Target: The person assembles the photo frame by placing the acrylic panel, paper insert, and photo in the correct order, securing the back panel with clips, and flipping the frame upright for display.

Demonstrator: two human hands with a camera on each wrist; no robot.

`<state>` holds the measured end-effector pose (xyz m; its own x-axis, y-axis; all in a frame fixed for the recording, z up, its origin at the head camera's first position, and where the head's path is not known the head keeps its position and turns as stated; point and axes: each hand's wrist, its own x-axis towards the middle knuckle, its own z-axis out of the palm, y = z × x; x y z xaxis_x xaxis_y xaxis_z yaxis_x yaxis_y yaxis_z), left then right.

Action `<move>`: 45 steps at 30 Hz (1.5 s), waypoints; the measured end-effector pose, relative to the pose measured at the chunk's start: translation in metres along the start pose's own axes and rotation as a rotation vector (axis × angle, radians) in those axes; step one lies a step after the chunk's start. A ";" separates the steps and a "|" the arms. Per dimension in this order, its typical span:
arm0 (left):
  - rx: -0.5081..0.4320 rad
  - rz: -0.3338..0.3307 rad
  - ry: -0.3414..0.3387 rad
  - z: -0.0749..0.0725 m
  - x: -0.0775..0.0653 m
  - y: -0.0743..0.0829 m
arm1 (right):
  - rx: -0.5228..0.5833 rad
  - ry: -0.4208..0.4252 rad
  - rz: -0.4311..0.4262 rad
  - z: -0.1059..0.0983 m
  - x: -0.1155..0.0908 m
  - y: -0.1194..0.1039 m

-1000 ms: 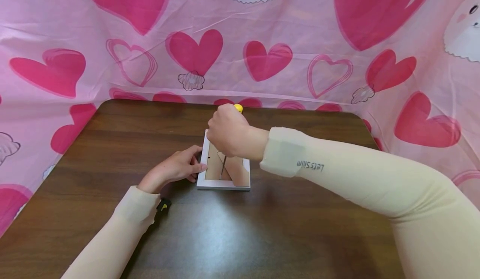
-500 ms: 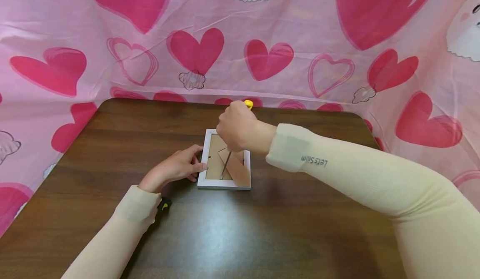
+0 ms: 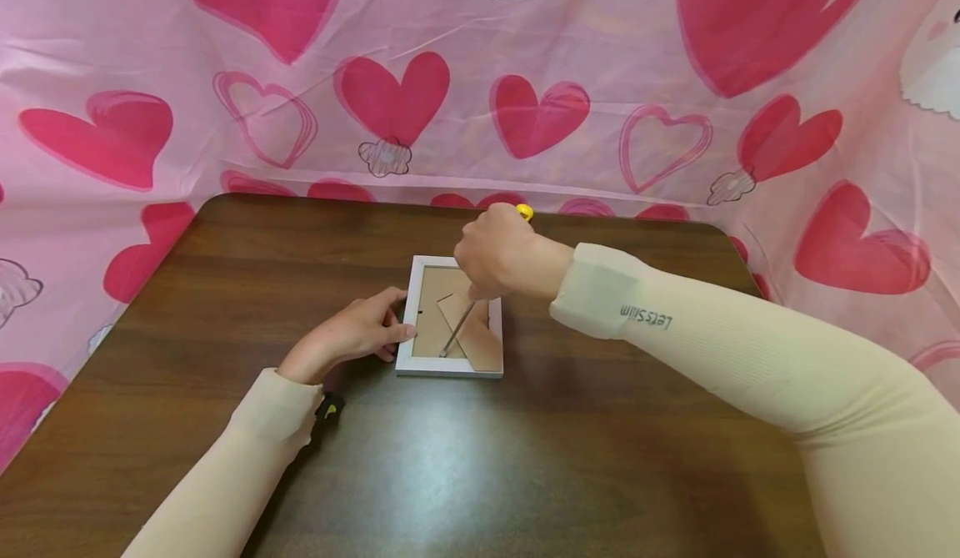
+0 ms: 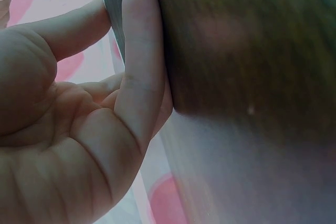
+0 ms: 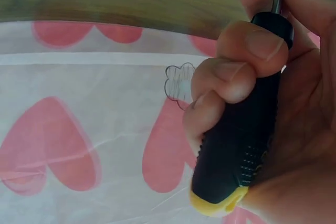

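Note:
A white picture frame lies back-up on the table, its tan backing and the stand flap showing. My left hand holds the frame's left side, thumb on the rim and fingers along the outer edge; the left wrist view shows these fingers close. My right hand grips a screwdriver with a black handle and yellow end, fingers wrapped round it. Its thin metal shaft leans to the upper right. The tip meets the lower part of the backing near the rim; what it touches is too small to tell.
Below the left cuff is a small black thing with a yellow mark; I cannot tell whether it lies on the table. The dark wooden table ends at a pink heart-printed cloth behind and at both sides.
My right hand has moved right, tilting the screwdriver further over to the right while its tip stays near the same spot. More of the backing shows. My left hand keeps its place on the frame.

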<state>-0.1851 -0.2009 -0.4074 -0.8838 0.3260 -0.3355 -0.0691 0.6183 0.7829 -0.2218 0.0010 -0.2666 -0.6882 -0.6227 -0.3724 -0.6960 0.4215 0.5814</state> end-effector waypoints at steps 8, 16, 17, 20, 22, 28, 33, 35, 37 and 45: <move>-0.002 -0.002 -0.001 0.000 0.000 0.001 | -0.118 0.133 -0.078 -0.018 -0.012 -0.010; -0.018 0.007 -0.001 0.000 -0.001 0.000 | -0.136 0.163 -0.076 -0.019 -0.013 -0.015; -0.025 0.009 -0.002 0.000 -0.001 0.000 | -0.126 0.158 -0.072 -0.018 -0.013 -0.014; -0.035 0.013 -0.003 0.001 -0.002 0.000 | -0.094 0.133 -0.054 -0.014 -0.011 -0.011; -0.030 0.011 -0.002 0.001 -0.001 0.000 | -0.071 0.111 -0.041 -0.010 -0.010 -0.009; -0.021 0.001 0.003 0.000 -0.001 0.001 | 0.023 0.031 0.000 0.001 -0.007 0.000; -0.012 0.001 0.002 0.000 0.000 0.001 | 0.115 -0.040 0.028 0.012 -0.005 0.006; -0.010 0.003 0.002 -0.001 0.000 0.001 | 0.149 -0.065 0.035 0.017 -0.005 0.009; -0.007 0.003 0.004 -0.001 0.000 0.001 | 0.187 -0.081 0.037 0.023 -0.005 0.011; -0.012 0.002 0.001 -0.001 0.000 0.000 | 0.405 -0.171 0.025 0.055 -0.009 0.021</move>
<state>-0.1859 -0.2011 -0.4068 -0.8845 0.3264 -0.3333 -0.0730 0.6089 0.7899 -0.2417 0.0514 -0.2908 -0.7065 -0.5048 -0.4961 -0.6790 0.6811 0.2739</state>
